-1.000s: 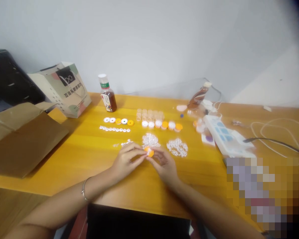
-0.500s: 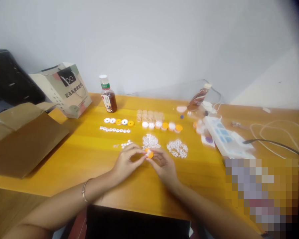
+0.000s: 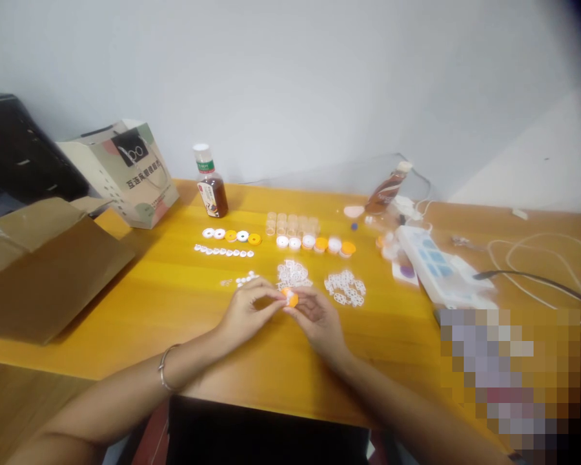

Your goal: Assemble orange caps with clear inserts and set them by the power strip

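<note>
A small round orange plastic cap (image 3: 292,299) with something white at its middle is pinched between my two hands. My left hand (image 3: 242,313) grips its left side with thumb and forefinger, near the white bit. From the right, my right hand (image 3: 324,326) closes thumb and fingers on the same cap. Just beyond my fingers lie a pile of white openwork plastic pieces (image 3: 293,272) and a second such pile (image 3: 346,287). Small white round bits (image 3: 246,279) sit beside my left fingers, partly hidden by them.
Farther back are rows of white and orange discs (image 3: 231,236), white and orange caps (image 3: 321,245), small white pieces (image 3: 223,251) and clear cups (image 3: 290,225). Bottles (image 3: 213,194) stand behind. A cardboard box (image 3: 53,271) and paper bag (image 3: 126,174) are left; a power strip (image 3: 430,265) is right.
My hands stay almost in place, with the orange cap turned slightly between the fingers. The rows and piles on the table look the same.
</note>
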Demonstrator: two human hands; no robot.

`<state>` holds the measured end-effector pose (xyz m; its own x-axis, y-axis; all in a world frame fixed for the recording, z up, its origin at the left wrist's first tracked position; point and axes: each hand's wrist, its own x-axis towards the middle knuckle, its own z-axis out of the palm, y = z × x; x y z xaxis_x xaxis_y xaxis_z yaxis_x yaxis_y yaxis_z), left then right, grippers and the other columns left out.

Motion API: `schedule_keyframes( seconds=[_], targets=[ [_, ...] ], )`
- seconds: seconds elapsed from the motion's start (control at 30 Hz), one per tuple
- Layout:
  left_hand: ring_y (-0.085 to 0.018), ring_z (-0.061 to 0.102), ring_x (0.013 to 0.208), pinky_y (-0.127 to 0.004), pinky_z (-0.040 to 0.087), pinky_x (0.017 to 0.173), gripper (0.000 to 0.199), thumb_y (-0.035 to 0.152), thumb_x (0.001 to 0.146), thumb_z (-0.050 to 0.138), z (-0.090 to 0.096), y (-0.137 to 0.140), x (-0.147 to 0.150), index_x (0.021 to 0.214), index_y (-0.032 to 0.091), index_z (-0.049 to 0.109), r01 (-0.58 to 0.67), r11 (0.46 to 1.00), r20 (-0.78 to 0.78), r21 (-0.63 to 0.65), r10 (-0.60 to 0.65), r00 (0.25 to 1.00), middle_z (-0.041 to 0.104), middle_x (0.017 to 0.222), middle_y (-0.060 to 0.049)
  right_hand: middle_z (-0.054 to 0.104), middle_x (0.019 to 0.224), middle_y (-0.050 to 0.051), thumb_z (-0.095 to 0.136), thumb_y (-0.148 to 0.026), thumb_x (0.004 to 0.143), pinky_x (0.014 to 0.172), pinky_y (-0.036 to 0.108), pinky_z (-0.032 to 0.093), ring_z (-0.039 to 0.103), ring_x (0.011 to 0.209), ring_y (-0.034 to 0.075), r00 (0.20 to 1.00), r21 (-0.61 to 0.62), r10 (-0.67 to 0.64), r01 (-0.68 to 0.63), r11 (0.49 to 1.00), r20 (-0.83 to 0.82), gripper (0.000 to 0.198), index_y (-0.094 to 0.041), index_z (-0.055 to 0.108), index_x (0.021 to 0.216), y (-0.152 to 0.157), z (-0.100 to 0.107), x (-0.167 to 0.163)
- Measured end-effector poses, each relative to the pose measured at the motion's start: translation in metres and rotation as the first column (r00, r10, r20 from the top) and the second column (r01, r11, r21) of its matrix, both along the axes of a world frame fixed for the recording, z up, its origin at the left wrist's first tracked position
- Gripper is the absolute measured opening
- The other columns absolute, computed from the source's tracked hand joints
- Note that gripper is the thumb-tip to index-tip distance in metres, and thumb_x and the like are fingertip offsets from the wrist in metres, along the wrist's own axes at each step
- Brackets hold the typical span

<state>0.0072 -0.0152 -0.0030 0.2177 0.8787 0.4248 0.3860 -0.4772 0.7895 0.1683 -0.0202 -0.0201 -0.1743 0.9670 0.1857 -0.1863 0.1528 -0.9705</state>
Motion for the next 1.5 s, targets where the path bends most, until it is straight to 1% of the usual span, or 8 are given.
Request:
schedule_keyframes(
  seconds=[0.17, 0.4, 0.8, 0.97, 1.07, 1.13, 1.3, 1.5],
  targets=[
    [-0.014, 0.055, 0.072, -0.029, 0.043, 0.069, 0.008, 0.024, 0.078, 0.060, -0.002, 0.000, 0.001, 0.076, 0.017, 0.064, 0.021, 1.000, -0.012, -0.018, -0.021, 1.000, 0.061, 0.075, -0.003, 0.064, 0.092, 0.003, 0.068, -0.022, 0.070, 0.084, 0.033, 0.051, 0.062, 0.085, 0.016, 1.000, 0.007, -0.010, 0.010, 1.000, 0.020, 0.023, -0.024, 0.058, 0.091, -0.001, -0.001, 0.000],
    [-0.011, 0.052, 0.066, -0.025, 0.042, 0.064, 0.013, 0.022, 0.073, 0.063, -0.002, 0.002, 0.002, 0.069, 0.015, 0.052, -0.016, 0.989, 0.032, -0.144, 0.021, 0.999, 0.055, 0.069, 0.001, 0.062, 0.091, 0.004, 0.067, -0.023, 0.070, 0.085, 0.033, 0.051, 0.061, 0.085, 0.015, 0.999, 0.024, -0.010, 0.008, 1.000, 0.050, 0.021, -0.023, 0.060, 0.090, -0.002, -0.003, 0.000],
    [-0.011, 0.056, 0.065, -0.024, 0.044, 0.059, 0.013, 0.030, 0.078, 0.058, 0.005, 0.011, -0.008, 0.079, 0.017, 0.057, 0.011, 0.980, 0.073, -0.201, 0.003, 0.997, 0.061, 0.074, -0.002, 0.065, 0.092, 0.003, 0.069, -0.021, 0.068, 0.084, 0.033, 0.051, 0.063, 0.084, 0.015, 1.000, -0.060, 0.000, 0.001, 0.998, 0.011, 0.027, -0.023, 0.058, 0.092, 0.003, 0.003, 0.005],
    [-0.014, 0.057, 0.074, -0.028, 0.046, 0.068, 0.014, 0.025, 0.083, 0.049, 0.012, 0.058, -0.020, 0.088, 0.017, 0.059, 0.008, 0.999, -0.185, 0.043, 0.001, 0.983, 0.061, 0.080, -0.003, 0.066, 0.092, 0.002, 0.069, -0.020, 0.068, 0.082, 0.029, 0.051, 0.063, 0.082, 0.013, 1.000, -0.088, -0.002, 0.004, 0.996, 0.019, 0.029, -0.024, 0.058, 0.095, 0.009, 0.003, 0.009],
    [-0.018, 0.056, 0.087, -0.033, 0.043, 0.079, 0.016, 0.018, 0.082, 0.048, 0.014, 0.094, -0.018, 0.091, 0.017, 0.061, 0.090, 0.988, -0.501, 0.128, -0.014, 0.865, 0.060, 0.089, -0.006, 0.065, 0.092, 0.001, 0.069, -0.019, 0.067, 0.081, 0.028, 0.051, 0.063, 0.081, 0.012, 1.000, -0.103, 0.006, -0.006, 0.995, 0.004, 0.033, -0.024, 0.058, 0.098, 0.011, 0.001, 0.010],
    [-0.020, 0.054, 0.090, -0.034, 0.041, 0.080, 0.017, 0.016, 0.082, 0.047, 0.012, 0.111, -0.013, 0.091, 0.016, 0.061, 0.096, 0.986, -0.610, 0.138, 0.008, 0.793, 0.059, 0.091, -0.008, 0.065, 0.092, 0.001, 0.069, -0.019, 0.067, 0.082, 0.028, 0.050, 0.063, 0.082, 0.012, 1.000, -0.122, 0.010, -0.010, 0.993, 0.004, 0.034, -0.024, 0.058, 0.099, 0.012, 0.001, 0.010],
    [-0.025, 0.052, 0.092, -0.039, 0.038, 0.080, 0.015, 0.017, 0.082, 0.046, 0.003, 0.130, 0.003, 0.086, 0.013, 0.061, 0.037, 0.989, -0.632, 0.145, 0.064, 0.772, 0.057, 0.091, -0.011, 0.066, 0.095, 0.002, 0.069, -0.021, 0.067, 0.085, 0.031, 0.049, 0.063, 0.084, 0.014, 1.000, -0.141, -0.011, 0.014, 0.990, 0.017, 0.034, -0.022, 0.059, 0.099, 0.012, 0.004, 0.012],
    [-0.023, 0.050, 0.092, -0.037, 0.038, 0.082, 0.013, 0.017, 0.082, 0.047, 0.001, 0.131, 0.005, 0.076, 0.013, 0.058, 0.017, 0.991, -0.601, 0.135, 0.068, 0.796, 0.054, 0.093, -0.011, 0.067, 0.092, 0.002, 0.070, -0.022, 0.065, 0.086, 0.032, 0.049, 0.063, 0.083, 0.014, 0.999, -0.180, -0.019, 0.027, 0.983, 0.043, 0.038, -0.022, 0.059, 0.102, 0.012, 0.008, 0.015]
  ],
)
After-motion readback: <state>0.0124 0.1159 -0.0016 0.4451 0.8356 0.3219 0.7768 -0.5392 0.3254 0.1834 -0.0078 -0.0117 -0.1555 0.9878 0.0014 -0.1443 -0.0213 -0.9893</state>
